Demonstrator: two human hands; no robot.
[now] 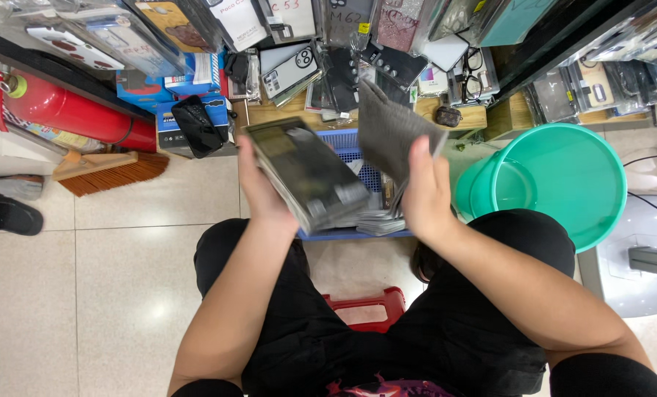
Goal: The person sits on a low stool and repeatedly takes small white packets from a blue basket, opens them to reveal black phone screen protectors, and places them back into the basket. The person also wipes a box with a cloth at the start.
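Blue basket (347, 147) edges hemmed between hands (266, 187), green bucket (564, 176) beside.

I see a pale tiled floor (122, 279) carrying everything here; a red fire extinguisher (71, 110) lies on its side at the upper left, with a wooden-backed broom head (108, 170) just beside it; a black slipper (6, 213) sits at the left edge; a blue basket (354, 158) stands ahead of my knees; a teal bucket (564, 176) stands to its right; a red stool (369, 305) sits beneath me.
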